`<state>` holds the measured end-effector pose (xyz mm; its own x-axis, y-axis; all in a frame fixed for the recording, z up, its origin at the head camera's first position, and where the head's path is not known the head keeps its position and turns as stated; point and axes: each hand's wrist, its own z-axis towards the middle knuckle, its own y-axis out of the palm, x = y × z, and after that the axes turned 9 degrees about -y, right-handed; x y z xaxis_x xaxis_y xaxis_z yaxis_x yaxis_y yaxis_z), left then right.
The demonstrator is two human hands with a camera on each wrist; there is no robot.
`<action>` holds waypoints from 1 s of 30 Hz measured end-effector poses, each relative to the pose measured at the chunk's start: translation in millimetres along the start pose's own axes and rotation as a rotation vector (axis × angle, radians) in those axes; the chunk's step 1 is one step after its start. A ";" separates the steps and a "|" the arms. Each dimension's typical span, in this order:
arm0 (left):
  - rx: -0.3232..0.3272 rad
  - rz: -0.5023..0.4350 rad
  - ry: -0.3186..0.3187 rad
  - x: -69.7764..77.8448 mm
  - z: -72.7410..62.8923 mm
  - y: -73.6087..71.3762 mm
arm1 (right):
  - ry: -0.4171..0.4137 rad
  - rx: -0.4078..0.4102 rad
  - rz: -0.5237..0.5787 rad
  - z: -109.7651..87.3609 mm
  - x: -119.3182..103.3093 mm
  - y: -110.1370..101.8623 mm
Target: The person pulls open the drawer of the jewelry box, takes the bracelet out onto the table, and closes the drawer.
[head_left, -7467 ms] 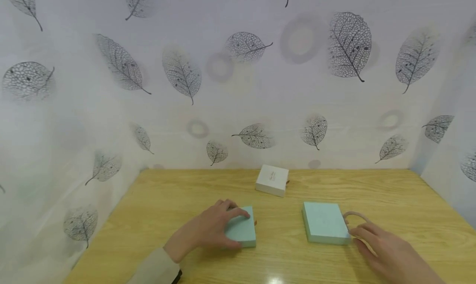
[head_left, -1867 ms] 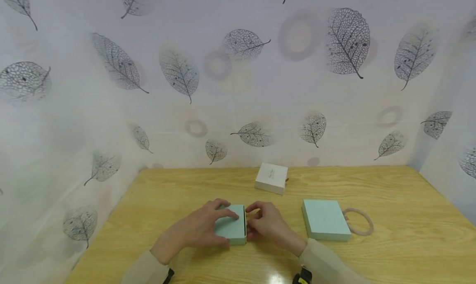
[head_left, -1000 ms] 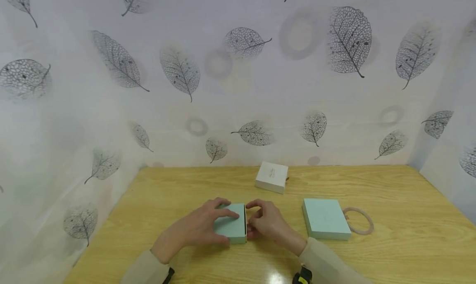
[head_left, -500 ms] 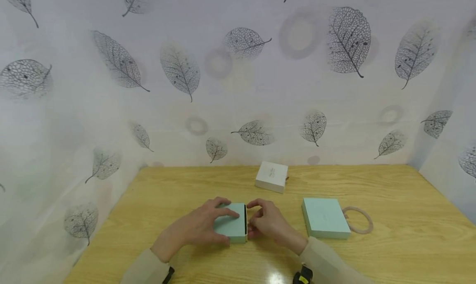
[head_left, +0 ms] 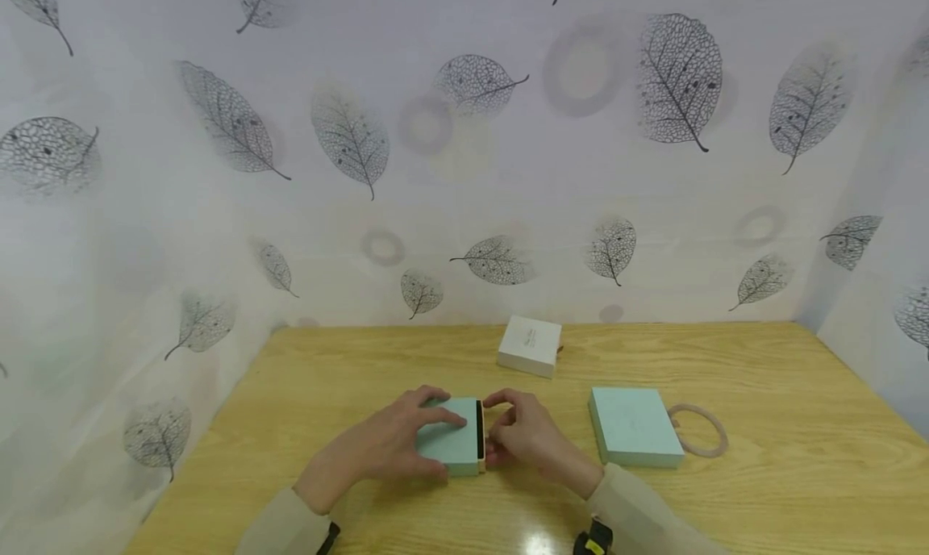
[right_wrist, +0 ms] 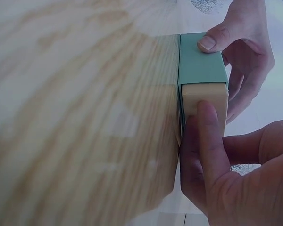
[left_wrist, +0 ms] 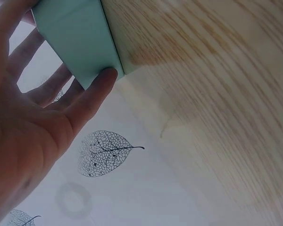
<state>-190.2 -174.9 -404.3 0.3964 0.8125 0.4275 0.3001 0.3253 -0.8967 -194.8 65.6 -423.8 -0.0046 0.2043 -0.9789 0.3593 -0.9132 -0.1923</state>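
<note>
A small mint-green sliding box (head_left: pixel 444 444) lies on the wooden table, its cream drawer (right_wrist: pixel 212 92) partly out at the right end. Above the drawer's rim the dark inside shows as a narrow strip in the head view. My left hand (head_left: pixel 388 442) grips the outer sleeve from the left, thumb on the near side and fingers over the top and far side. At the drawer's end my right hand (head_left: pixel 533 442) has its fingers bent, with fingertips against the cream face in the right wrist view. Whatever pull tab sits there is hidden by these fingers.
To the right lies a larger, flat mint-green box (head_left: pixel 635 426), with a pale pinkish ring (head_left: pixel 722 440) beside it, close to its right side. A white box (head_left: pixel 530 345) with a brown tab stands farther back. Leaf-patterned curtain (head_left: pixel 464 176) surrounds the table.
My right hand has left the ring, now lying on the table, and come to the small box. That box has moved slightly left. Lately its drawer has slid a little to the right.
</note>
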 end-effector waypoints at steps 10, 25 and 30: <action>-0.002 0.003 -0.005 0.7 -0.6 -0.6 | 0.004 0.008 -0.018 -0.8 -0.1 -1.3; -0.006 -0.006 -0.010 -1.1 0.5 0.3 | -0.004 0.009 0.003 -2.1 -0.4 -1.7; 0.000 -0.007 -0.008 -2.1 0.2 1.1 | 0.009 0.010 0.013 -1.8 -0.5 -1.5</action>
<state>-190.8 -176.1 -406.2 0.3878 0.8140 0.4324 0.3024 0.3308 -0.8939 -193.7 67.4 -423.0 0.0078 0.1957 -0.9806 0.3497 -0.9193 -0.1807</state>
